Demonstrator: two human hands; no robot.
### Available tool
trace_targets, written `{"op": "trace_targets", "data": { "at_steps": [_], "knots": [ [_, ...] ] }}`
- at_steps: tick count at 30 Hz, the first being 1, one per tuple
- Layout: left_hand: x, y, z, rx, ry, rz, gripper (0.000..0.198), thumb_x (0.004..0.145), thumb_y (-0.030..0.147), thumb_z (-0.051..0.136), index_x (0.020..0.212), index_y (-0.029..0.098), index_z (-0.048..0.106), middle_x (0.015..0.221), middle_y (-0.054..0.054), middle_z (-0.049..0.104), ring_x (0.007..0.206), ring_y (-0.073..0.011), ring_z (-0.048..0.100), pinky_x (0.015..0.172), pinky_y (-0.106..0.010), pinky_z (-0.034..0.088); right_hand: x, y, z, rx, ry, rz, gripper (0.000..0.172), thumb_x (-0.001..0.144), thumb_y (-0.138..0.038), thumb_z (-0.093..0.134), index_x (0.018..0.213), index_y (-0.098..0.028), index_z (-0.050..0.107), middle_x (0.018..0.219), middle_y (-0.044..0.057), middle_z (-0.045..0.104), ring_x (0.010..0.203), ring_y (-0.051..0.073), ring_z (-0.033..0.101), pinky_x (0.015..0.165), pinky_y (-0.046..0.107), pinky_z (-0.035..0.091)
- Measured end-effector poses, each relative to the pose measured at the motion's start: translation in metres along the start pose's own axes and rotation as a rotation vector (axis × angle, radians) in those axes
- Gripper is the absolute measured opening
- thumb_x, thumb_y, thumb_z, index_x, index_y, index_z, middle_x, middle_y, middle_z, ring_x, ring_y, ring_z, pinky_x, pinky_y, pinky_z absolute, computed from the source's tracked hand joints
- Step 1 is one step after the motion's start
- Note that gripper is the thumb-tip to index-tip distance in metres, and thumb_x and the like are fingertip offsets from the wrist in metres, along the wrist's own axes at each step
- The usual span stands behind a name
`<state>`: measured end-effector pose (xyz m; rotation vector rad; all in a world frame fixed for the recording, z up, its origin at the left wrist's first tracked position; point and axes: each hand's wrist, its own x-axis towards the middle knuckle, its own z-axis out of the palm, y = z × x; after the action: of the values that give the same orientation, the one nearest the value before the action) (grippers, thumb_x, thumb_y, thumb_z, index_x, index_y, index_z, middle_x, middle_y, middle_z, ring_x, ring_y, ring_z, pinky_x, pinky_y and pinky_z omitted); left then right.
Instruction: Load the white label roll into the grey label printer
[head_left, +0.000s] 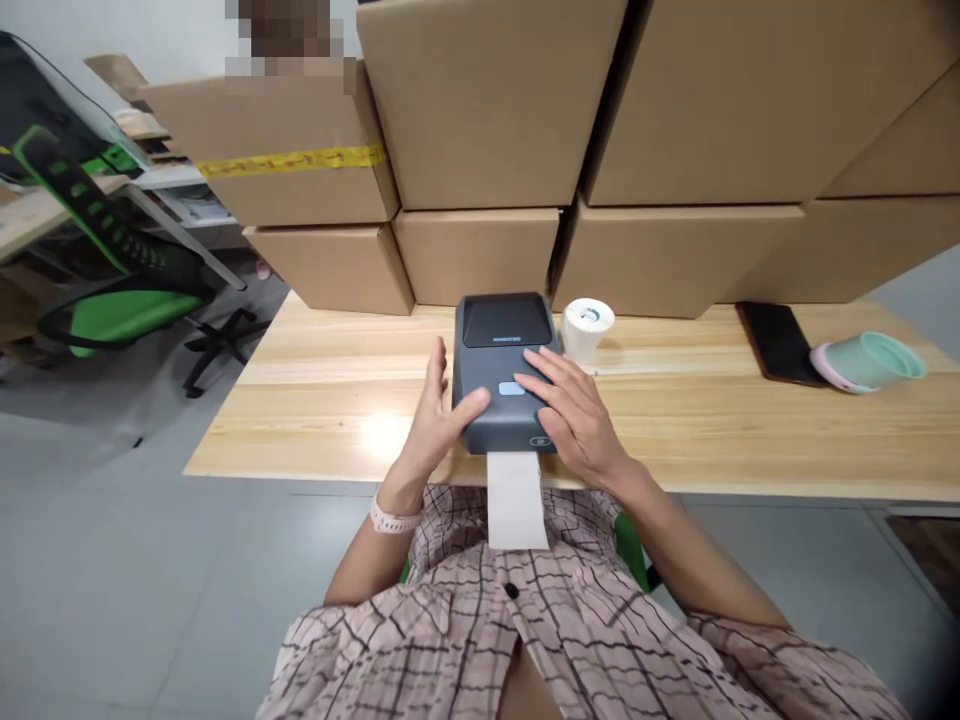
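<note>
A dark grey label printer (495, 415) sits near the front edge of the table, a lit light-blue panel on its top. From its front slot a strip of white label paper (515, 500) hangs down over the table edge. My left hand (439, 410) rests against the printer's left side, thumb on top and fingers stretched out. On the right, my right hand (574, 415) lies over the top and right side, fingers extended beside the lit panel. Just behind my right hand stands a white roll of labels (583, 345).
Large cardboard boxes (480, 110) are stacked along the table's far side. A dark phone (776, 340) and a mint-green cup (874, 362) lie at the right on the wooden table (300, 420). Further left is a green and black office chair (124, 300). Part of another person shows behind the boxes.
</note>
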<state>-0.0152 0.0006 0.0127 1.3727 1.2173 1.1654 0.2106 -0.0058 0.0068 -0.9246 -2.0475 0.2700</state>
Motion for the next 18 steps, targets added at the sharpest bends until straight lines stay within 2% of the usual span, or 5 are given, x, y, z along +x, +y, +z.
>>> {"op": "trace_targets", "data": {
  "at_steps": [4,10,14,16,18],
  "knots": [
    [-0.005,-0.009,0.012,-0.109,-0.043,-0.113,0.108,0.084,0.053,0.075,0.167,0.027,0.011,0.175,-0.012,0.017,0.161,-0.0336,0.020,0.131,-0.049,0.024,-0.005,0.004,0.012,-0.045,0.026,0.007,0.046,0.107,-0.025,0.036,0.148,-0.025,0.055,0.155,0.009,0.056,0.151,0.026,0.044,0.124,0.057,0.036],
    [-0.005,-0.009,0.018,-0.186,0.036,-0.066,0.098,0.083,0.047,0.075,0.163,0.024,0.022,0.171,-0.014,0.029,0.157,-0.0322,0.031,0.129,-0.048,0.027,-0.007,0.003,0.017,-0.017,0.091,0.003,0.044,0.105,-0.022,0.036,0.144,-0.024,0.057,0.157,0.009,0.055,0.151,0.026,0.044,0.123,0.058,0.035],
    [-0.040,-0.016,0.022,-0.034,0.204,-0.026,0.078,0.091,0.052,0.067,0.157,0.029,0.033,0.165,-0.014,0.039,0.150,-0.0295,0.041,0.119,-0.045,0.040,-0.006,0.003,0.018,0.003,0.088,0.041,0.040,0.105,-0.025,0.037,0.139,-0.026,0.060,0.152,0.008,0.059,0.148,0.026,0.047,0.123,0.058,0.036],
    [-0.067,-0.023,0.022,0.069,0.409,-0.046,0.049,0.094,0.054,0.063,0.133,0.026,0.057,0.136,-0.012,0.062,0.124,-0.0266,0.060,0.099,-0.039,0.053,-0.006,0.004,0.019,0.025,0.103,0.049,0.037,0.105,-0.025,0.039,0.134,-0.026,0.062,0.148,0.008,0.062,0.147,0.026,0.048,0.122,0.057,0.036],
    [-0.089,-0.029,0.023,0.021,0.302,-0.181,0.039,0.091,0.059,0.064,0.090,0.020,0.066,0.088,-0.006,0.068,0.084,-0.0199,0.064,0.075,-0.031,0.053,-0.007,0.005,0.019,0.036,0.107,0.040,0.034,0.105,-0.026,0.040,0.130,-0.025,0.063,0.146,0.008,0.064,0.146,0.026,0.048,0.122,0.057,0.036]
  ]
}}
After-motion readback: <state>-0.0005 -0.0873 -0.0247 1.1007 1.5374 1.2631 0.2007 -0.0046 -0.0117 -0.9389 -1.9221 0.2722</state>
